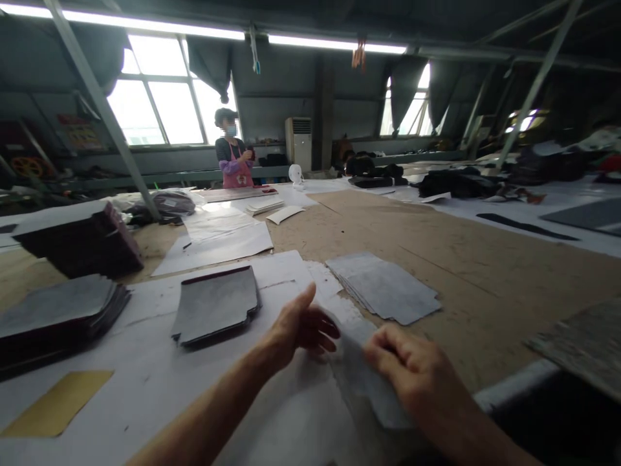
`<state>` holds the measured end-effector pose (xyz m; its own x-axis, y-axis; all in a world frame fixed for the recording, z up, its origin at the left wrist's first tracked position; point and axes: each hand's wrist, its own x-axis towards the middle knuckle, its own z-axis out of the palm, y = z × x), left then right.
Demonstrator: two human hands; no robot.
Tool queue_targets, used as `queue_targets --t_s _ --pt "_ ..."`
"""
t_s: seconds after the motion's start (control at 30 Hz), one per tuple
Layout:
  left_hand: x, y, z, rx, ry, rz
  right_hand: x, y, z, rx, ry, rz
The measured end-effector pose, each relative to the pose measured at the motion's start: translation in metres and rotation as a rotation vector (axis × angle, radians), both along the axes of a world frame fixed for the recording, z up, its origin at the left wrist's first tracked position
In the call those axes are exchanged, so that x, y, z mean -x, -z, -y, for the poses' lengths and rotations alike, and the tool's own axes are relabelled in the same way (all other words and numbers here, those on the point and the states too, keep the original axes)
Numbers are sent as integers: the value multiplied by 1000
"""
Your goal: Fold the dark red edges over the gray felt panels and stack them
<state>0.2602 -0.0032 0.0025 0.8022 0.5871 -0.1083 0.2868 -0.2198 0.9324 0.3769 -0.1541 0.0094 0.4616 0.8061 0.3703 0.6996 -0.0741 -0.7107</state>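
My right hand (407, 362) is closed on the edge of a grey cut sheet (361, 369), fabric or leather by its look, at the front of the table. Beside that sheet's left edge is my left hand (308, 327), thumb raised and fingers apart, with nothing seen in its grasp; whether it touches the sheet I cannot tell. Just beyond both hands lies a fanned stack of grey cut pieces (385, 285) with notched corners. To the left a neat pile of similar pieces (216, 304) rests on white paper (150, 362).
Taller piles of dark-edged pieces (58, 304) and a tilted block of stacked sheets (82, 236) stand at the left. A tan card (58, 404) lies in front. Across the table, a person (233, 155) in a pink apron stands. A slanted post (101, 110) rises at left.
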Motion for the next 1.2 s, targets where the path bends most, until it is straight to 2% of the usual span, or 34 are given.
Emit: queue_targets --t_s 0.07,0.17,0.27,0.33,0.4,0.43,0.5,0.6,0.7,0.8,0.93,1.03,1.2 --pt "40 -7 -5 56 -29 -72 42 10 -11 -16 -172 42" --pt "93 -14 -9 40 -106 -210 99 29 -28 -108 -350 110" --pt "131 -13 -10 -51 -172 -335 146 47 -40 -199 -489 166" --pt "147 -8 -9 -133 -197 -374 162 51 -43 -254 -624 195" --pt "158 -4 -8 -222 -215 -378 160 47 -45 -264 -719 182" --pt "161 -2 -8 -268 -221 -372 153 42 -47 -243 -719 169" --pt "163 -1 -9 -354 -219 -357 129 31 -55 -169 -631 196" --pt "161 -1 -12 -427 -169 -338 91 20 -74 -39 -535 381" --pt "158 -3 -14 -446 -104 -321 68 19 -90 120 -596 498" --pt "157 0 -15 -488 -75 -280 64 22 -95 185 -634 528" --pt "158 9 -16 -577 -57 -167 65 24 -92 148 -637 499" --pt "160 16 -17 -716 -22 -69 64 25 -90 52 -647 485" --pt "164 20 -15 -886 124 52 63 26 -80 -129 -611 564"
